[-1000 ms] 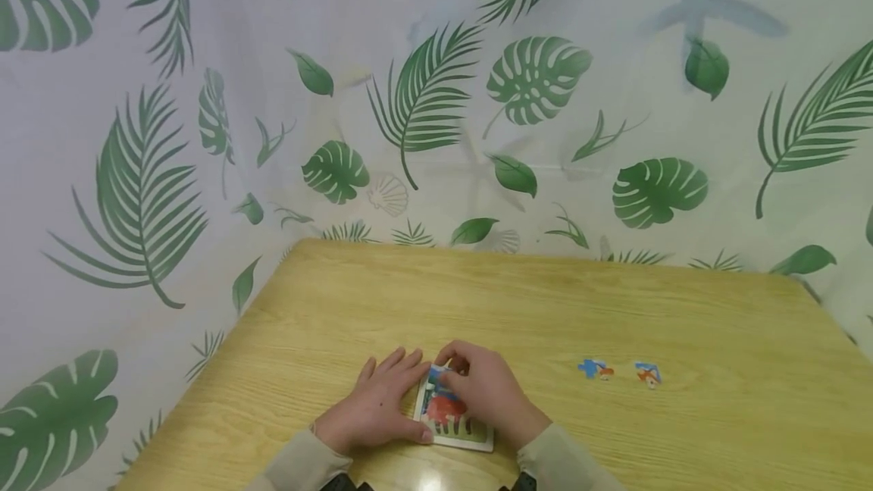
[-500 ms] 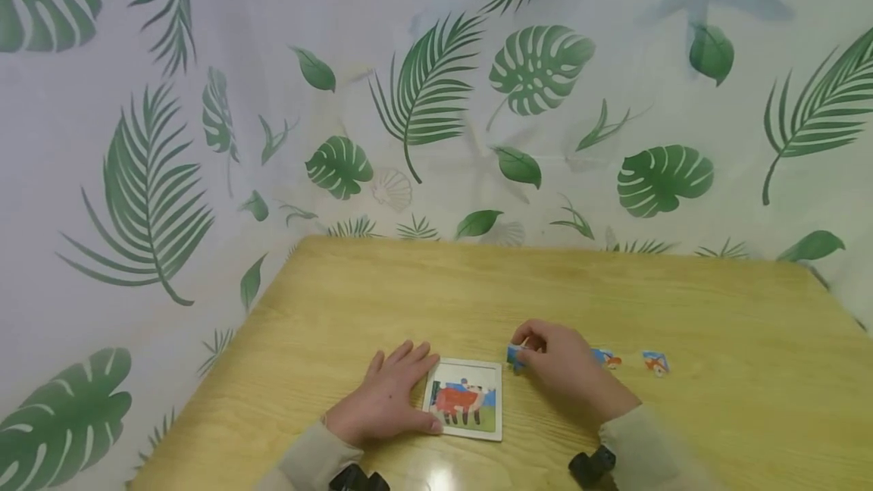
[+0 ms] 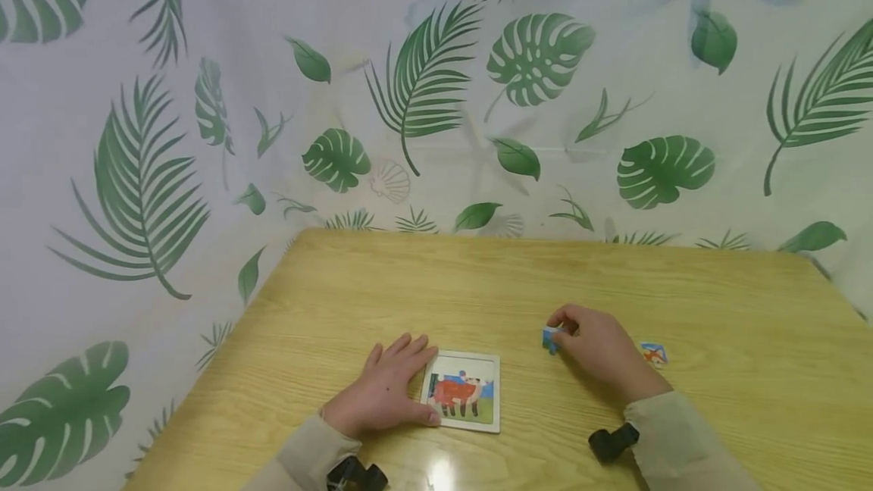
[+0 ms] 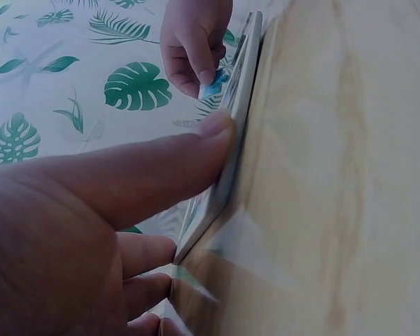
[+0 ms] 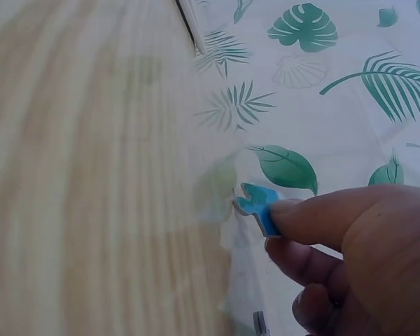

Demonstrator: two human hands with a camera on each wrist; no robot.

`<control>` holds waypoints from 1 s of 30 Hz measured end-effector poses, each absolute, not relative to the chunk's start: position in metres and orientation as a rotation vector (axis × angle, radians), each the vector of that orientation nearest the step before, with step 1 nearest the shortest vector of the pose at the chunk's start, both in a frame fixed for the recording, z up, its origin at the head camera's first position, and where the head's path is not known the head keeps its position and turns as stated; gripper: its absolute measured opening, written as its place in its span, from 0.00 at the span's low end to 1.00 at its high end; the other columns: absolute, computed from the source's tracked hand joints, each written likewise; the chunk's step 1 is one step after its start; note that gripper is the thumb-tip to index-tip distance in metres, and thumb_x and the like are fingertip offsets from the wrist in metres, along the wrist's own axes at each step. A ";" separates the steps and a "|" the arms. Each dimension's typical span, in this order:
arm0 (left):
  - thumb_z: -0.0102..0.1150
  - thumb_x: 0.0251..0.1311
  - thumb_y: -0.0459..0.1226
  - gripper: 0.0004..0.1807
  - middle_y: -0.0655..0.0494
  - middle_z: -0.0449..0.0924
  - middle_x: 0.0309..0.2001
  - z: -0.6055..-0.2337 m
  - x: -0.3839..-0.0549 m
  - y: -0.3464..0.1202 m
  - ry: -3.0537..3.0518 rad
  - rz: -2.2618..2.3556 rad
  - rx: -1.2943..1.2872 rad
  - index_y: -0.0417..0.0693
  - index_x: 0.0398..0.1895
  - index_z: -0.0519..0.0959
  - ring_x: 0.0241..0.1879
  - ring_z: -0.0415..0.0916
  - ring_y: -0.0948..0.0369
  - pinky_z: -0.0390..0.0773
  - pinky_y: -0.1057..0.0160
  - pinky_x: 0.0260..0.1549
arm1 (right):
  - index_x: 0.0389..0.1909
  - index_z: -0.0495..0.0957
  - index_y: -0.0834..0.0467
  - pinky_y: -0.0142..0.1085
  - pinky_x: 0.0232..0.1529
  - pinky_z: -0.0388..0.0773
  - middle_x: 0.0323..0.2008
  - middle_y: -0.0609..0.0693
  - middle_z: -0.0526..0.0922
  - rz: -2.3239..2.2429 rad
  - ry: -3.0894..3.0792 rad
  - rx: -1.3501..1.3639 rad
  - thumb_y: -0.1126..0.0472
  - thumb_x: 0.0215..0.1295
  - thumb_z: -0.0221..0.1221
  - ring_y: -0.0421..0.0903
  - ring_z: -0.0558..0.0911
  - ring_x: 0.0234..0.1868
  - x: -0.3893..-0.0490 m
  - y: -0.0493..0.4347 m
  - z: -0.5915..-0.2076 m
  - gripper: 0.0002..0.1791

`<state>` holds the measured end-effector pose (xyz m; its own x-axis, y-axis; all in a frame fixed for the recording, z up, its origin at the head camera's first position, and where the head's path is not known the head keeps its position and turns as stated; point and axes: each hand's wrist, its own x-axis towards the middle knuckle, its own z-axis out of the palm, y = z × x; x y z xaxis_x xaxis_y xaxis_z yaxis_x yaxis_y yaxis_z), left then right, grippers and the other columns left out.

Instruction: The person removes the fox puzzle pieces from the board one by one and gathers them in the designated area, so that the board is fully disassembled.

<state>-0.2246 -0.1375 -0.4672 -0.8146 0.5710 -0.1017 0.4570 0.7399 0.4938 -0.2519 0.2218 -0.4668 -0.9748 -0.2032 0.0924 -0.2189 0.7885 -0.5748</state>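
Note:
A small square picture puzzle in a pale-rimmed tray (image 3: 495, 394) lies on the table. Its lower part shows a red animal on grass, while the upper part is a blank pale strip. My left hand (image 3: 383, 394) rests at the tray's left side, fingers spread, thumb (image 4: 196, 150) on its near left corner. To the right of the tray and above the table, my right hand (image 3: 603, 347) pinches a blue puzzle piece (image 5: 260, 206) between thumb and fingers. Part of that piece is hidden by the fingertips.
Another puzzle piece (image 3: 653, 354), blue and orange, lies on the wooden table (image 3: 409, 286) just beyond the right hand. A leaf-print curtain (image 3: 436, 97) hangs behind the table and along its left side.
My right hand has moved from over the tray to the right, carrying the blue piece. The loose piece beside the orange one is now out of sight behind that hand. The left hand stays put.

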 end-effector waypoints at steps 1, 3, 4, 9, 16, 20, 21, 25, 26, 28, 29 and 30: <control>0.73 0.50 0.60 0.55 0.51 0.51 0.80 -0.467 -0.224 -0.138 2.697 0.671 0.807 0.51 0.79 0.60 0.79 0.40 0.48 0.35 0.35 0.71 | 0.46 0.82 0.53 0.44 0.39 0.75 0.33 0.44 0.80 0.942 -2.946 0.352 0.59 0.70 0.61 0.44 0.76 0.34 -0.252 0.222 -0.467 0.07; 0.73 0.50 0.59 0.55 0.52 0.51 0.80 -0.466 -0.223 -0.138 2.694 0.679 0.803 0.51 0.79 0.60 0.79 0.40 0.48 0.35 0.35 0.71 | 0.46 0.83 0.53 0.45 0.40 0.76 0.33 0.44 0.80 0.911 -2.948 0.367 0.59 0.70 0.61 0.44 0.76 0.34 -0.252 0.221 -0.468 0.07; 0.72 0.50 0.59 0.55 0.52 0.50 0.80 -0.466 -0.223 -0.138 2.692 0.683 0.803 0.51 0.79 0.60 0.79 0.39 0.48 0.34 0.35 0.71 | 0.46 0.83 0.53 0.45 0.40 0.76 0.33 0.44 0.80 0.895 -2.949 0.374 0.60 0.70 0.62 0.44 0.76 0.34 -0.253 0.221 -0.469 0.07; 0.71 0.51 0.61 0.55 0.51 0.50 0.80 -0.465 -0.223 -0.137 2.702 0.673 0.821 0.51 0.79 0.60 0.79 0.40 0.48 0.35 0.35 0.71 | 0.45 0.84 0.54 0.46 0.40 0.77 0.34 0.45 0.81 0.798 -2.936 0.384 0.60 0.68 0.64 0.44 0.77 0.34 -0.254 0.221 -0.469 0.08; 0.71 0.51 0.61 0.55 0.49 0.51 0.80 -0.463 -0.224 -0.136 2.695 0.689 0.839 0.49 0.79 0.61 0.79 0.40 0.47 0.35 0.34 0.71 | 0.45 0.85 0.55 0.48 0.41 0.77 0.36 0.47 0.82 0.753 -2.942 0.377 0.59 0.67 0.65 0.46 0.78 0.37 -0.253 0.222 -0.467 0.08; 0.71 0.52 0.61 0.54 0.51 0.50 0.80 -0.464 -0.224 -0.136 2.686 0.687 0.827 0.51 0.79 0.60 0.79 0.39 0.48 0.34 0.35 0.71 | 0.45 0.85 0.55 0.47 0.39 0.76 0.34 0.46 0.81 0.741 -2.931 0.381 0.60 0.67 0.65 0.45 0.77 0.35 -0.252 0.222 -0.469 0.08; 0.71 0.52 0.61 0.54 0.51 0.50 0.80 -0.465 -0.224 -0.136 2.684 0.686 0.826 0.51 0.79 0.60 0.79 0.39 0.48 0.34 0.35 0.71 | 0.44 0.85 0.55 0.47 0.39 0.75 0.33 0.46 0.80 0.737 -2.927 0.383 0.60 0.67 0.65 0.45 0.76 0.34 -0.252 0.221 -0.469 0.08; 0.71 0.52 0.61 0.55 0.51 0.50 0.80 -0.465 -0.225 -0.137 2.681 0.681 0.823 0.51 0.79 0.60 0.79 0.39 0.48 0.35 0.34 0.71 | 0.44 0.85 0.55 0.46 0.37 0.75 0.33 0.46 0.79 0.720 -2.922 0.382 0.60 0.66 0.64 0.44 0.75 0.33 -0.253 0.219 -0.473 0.07; 0.71 0.52 0.61 0.55 0.51 0.50 0.80 -0.465 -0.225 -0.137 2.680 0.681 0.821 0.51 0.79 0.60 0.79 0.39 0.48 0.35 0.34 0.71 | 0.44 0.85 0.55 0.46 0.37 0.75 0.33 0.46 0.79 0.714 -2.926 0.382 0.60 0.67 0.64 0.44 0.75 0.33 -0.253 0.218 -0.473 0.08; 0.71 0.51 0.61 0.55 0.51 0.49 0.80 -0.466 -0.224 -0.137 2.683 0.675 0.811 0.51 0.79 0.60 0.79 0.39 0.48 0.34 0.35 0.71 | 0.44 0.85 0.55 0.47 0.38 0.76 0.34 0.46 0.80 0.704 -2.932 0.380 0.59 0.67 0.65 0.45 0.76 0.34 -0.253 0.217 -0.472 0.08; 0.71 0.51 0.61 0.55 0.51 0.49 0.80 -0.466 -0.224 -0.138 2.685 0.672 0.807 0.51 0.79 0.60 0.79 0.39 0.49 0.34 0.35 0.71 | 0.44 0.85 0.55 0.48 0.38 0.76 0.34 0.47 0.80 0.698 -2.934 0.381 0.59 0.67 0.65 0.45 0.76 0.34 -0.253 0.216 -0.472 0.08; 0.71 0.51 0.61 0.55 0.52 0.49 0.80 -0.466 -0.224 -0.138 2.685 0.668 0.801 0.51 0.79 0.59 0.79 0.38 0.49 0.34 0.35 0.71 | 0.44 0.85 0.55 0.48 0.38 0.77 0.34 0.47 0.80 0.695 -2.937 0.383 0.59 0.67 0.65 0.45 0.77 0.34 -0.253 0.215 -0.471 0.08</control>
<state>-0.2236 -0.1383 -0.4657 -0.8142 0.5693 -0.1135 0.4498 0.7423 0.4967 -0.2527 0.2152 -0.4715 -0.9634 -0.2199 0.1534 -0.2653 0.8643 -0.4274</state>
